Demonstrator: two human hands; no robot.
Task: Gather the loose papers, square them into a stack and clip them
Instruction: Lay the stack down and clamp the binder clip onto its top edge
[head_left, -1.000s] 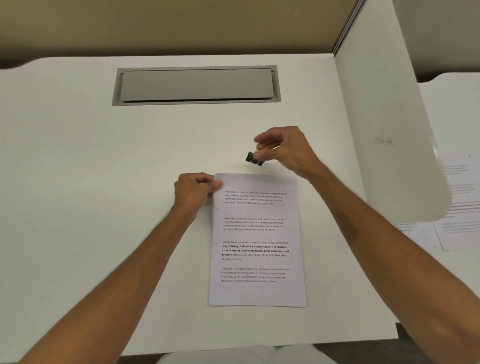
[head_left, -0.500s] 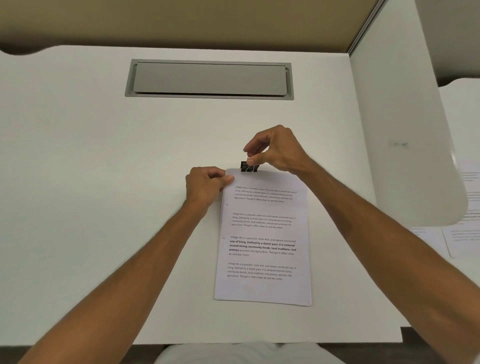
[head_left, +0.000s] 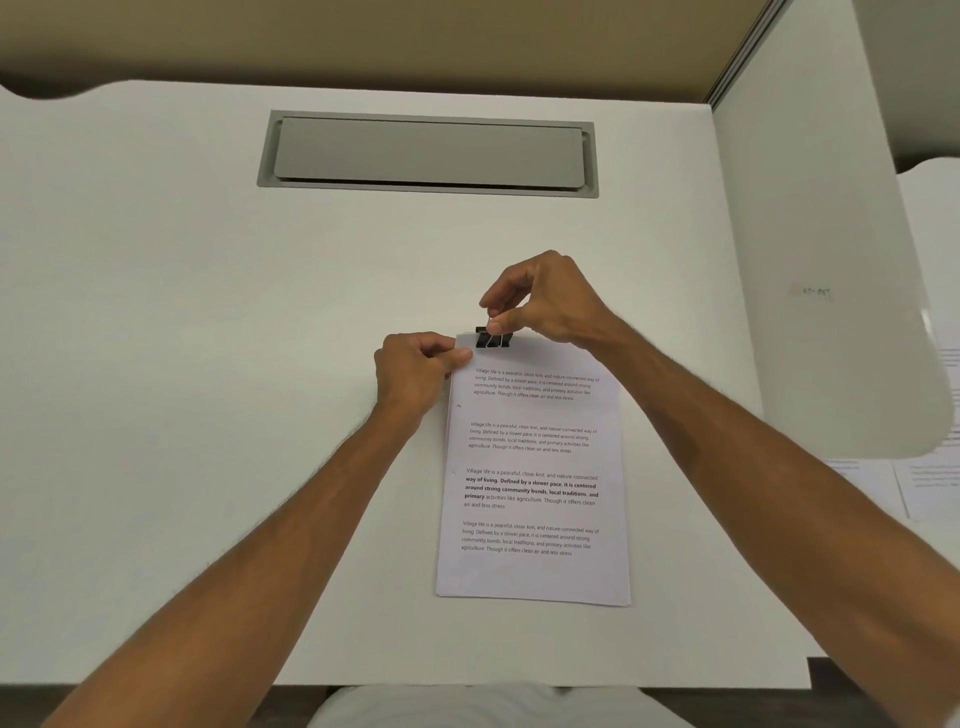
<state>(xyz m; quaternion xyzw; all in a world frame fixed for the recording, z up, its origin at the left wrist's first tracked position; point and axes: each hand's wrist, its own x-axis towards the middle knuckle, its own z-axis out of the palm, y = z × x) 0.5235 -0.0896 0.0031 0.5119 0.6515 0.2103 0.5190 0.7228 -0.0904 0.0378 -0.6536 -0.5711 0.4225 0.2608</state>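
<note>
Clipping step: right hand (head_left: 553, 301) pinches small black metal binder clip (head_left: 493, 338) w/ wire handles onto top edge of squared white printed-paper stack (head_left: 535, 467) at frame centre, left hand (head_left: 415, 371) pinching its upper-left corner; next, judging by this, release handles & let go.

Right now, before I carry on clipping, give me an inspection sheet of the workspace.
Surface: white desk, matte.
Job's things: paper stack roughly squared, print facing up; black binder clip on its top edge near the left corner.
Clutter: loose sheets on the neighbouring desk, far right.
Grippers: left hand pinches the stack's top-left corner; right hand pinches the clip's wire handles.
Cables: nothing seen; grey hatch in the desk is closed.
Surroundings: white divider at right, tan panel behind.
</note>
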